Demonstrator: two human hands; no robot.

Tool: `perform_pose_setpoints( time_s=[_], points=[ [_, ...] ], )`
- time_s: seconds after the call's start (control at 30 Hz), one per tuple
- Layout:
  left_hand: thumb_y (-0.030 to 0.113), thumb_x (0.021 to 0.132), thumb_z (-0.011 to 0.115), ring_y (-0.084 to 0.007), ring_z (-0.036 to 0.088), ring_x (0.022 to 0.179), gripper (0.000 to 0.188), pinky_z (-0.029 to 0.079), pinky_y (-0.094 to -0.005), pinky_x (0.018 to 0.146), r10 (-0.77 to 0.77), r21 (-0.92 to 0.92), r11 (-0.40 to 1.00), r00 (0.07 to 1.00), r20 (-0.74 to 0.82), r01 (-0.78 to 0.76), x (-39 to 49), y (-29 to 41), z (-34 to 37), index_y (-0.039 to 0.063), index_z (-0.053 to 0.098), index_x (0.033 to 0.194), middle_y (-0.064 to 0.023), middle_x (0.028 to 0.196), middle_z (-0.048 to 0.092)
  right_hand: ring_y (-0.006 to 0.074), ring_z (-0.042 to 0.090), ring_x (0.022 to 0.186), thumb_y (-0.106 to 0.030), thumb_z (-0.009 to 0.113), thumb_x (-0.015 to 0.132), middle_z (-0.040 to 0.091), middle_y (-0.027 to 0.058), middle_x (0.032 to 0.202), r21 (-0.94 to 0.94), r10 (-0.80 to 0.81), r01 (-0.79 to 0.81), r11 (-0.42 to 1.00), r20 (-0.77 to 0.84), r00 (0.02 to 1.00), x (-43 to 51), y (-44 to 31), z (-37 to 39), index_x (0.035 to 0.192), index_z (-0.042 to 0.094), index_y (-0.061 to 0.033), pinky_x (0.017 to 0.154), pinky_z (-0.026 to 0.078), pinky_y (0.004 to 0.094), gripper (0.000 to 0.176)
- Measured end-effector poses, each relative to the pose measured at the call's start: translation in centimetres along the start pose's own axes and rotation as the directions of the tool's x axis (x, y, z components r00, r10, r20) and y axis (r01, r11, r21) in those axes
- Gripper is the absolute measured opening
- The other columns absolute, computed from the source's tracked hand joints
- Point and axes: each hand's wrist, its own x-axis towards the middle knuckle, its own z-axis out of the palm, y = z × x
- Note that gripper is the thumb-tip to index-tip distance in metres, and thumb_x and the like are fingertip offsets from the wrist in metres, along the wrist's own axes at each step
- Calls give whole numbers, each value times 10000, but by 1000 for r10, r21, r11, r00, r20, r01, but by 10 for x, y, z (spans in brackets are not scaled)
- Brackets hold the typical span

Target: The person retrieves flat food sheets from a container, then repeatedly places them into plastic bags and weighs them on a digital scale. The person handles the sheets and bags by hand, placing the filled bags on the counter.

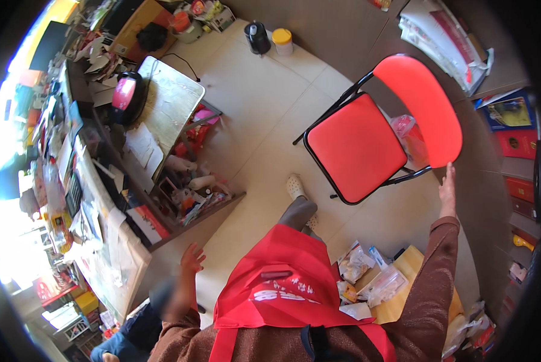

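Observation:
A red padded folding chair with a black metal frame [356, 147] stands on the tiled floor in front of me. My right hand [447, 190] reaches out flat, its fingertips at the lower edge of the chair's red backrest [424, 108]. Whether they touch it, I cannot tell. My left hand [192, 259] is raised near the corner of the cluttered desk [137, 267], fingers apart and holding nothing. A red apron [279, 280] covers my front, and one light clog [295, 186] is placed ahead of the other.
A seated person [137, 330] is beside my left arm. Left stands a small table [175, 99] bearing a red and black appliance [128, 97]. A dark kettle [257, 38] and yellow-lidded jar [282, 41] sit on the floor. Open cardboard [410, 262] with packets lies near my right leg.

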Motion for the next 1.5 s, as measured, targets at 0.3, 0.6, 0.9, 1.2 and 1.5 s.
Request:
perform_pose_setpoints(
  time_s=[0.3,0.6,0.9,1.2,1.5],
  points=[
    [415,872,632,-309,-5,1463,793,35,-614,1101,185,-296,931,975,-122,-214,-9,16,16,239,186,1503,85,1593,67,245,342,1353,-710,494,836,296,90,1512,482,-170,223,847,-151,974,47,10,74,1478,220,-99,1102,286,487,927],
    [174,919,522,-231,-46,1474,789,-4,-609,1097,351,-502,768,917,-189,-398,-15,8,58,321,39,1525,60,1607,41,265,394,1315,-588,567,872,358,131,1467,529,-295,332,781,-156,943,-24,-65,289,1433,237,8,1105,328,427,883],
    [149,909,576,-225,166,1427,808,117,-582,1101,362,-629,624,885,-294,-464,-26,14,91,317,71,1517,6,1578,200,280,416,1277,-575,587,863,350,137,1456,485,-299,98,869,359,884,-25,-123,477,1420,230,10,1068,365,444,883],
    [177,912,614,-230,462,1250,732,389,-418,994,242,-777,397,873,-424,-488,-46,24,158,323,195,1495,-79,1459,416,92,540,725,-241,566,924,545,10,823,-376,450,-247,893,740,500,-263,44,587,1028,596,-120,638,440,240,162],
    [203,904,629,-188,496,1233,595,409,-315,965,216,-790,410,890,-402,-456,-84,0,235,152,375,1440,-79,1402,478,393,562,999,-44,589,777,581,201,1040,511,69,730,454,797,-600,-514,133,686,1037,608,-37,843,467,469,261]
  ],
)
